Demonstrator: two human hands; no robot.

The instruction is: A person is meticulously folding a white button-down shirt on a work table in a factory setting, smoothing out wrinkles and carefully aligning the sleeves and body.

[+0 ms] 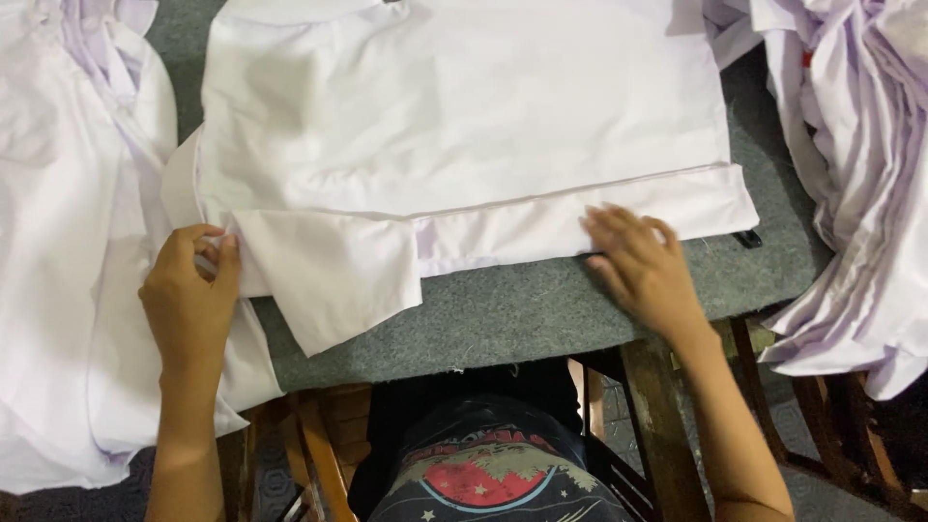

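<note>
A white shirt (pixel 454 126) lies spread and partly folded on a grey felt-covered table (pixel 522 309). Its lower edge is turned up in a long fold, and a sleeve (pixel 329 280) hangs toward me at the lower left. My left hand (pixel 188 290) pinches the shirt's edge at the left, next to the sleeve. At the right end of the fold, my right hand (pixel 638 266) rests flat with fingers apart, pressing the cloth down.
A heap of white garments (pixel 68 242) covers the table's left side. Another crumpled pile (pixel 860 174) hangs over the right edge. A small dark object (pixel 746 238) peeks from under the shirt's right corner. Wooden frame bars (pixel 657 425) show below the table.
</note>
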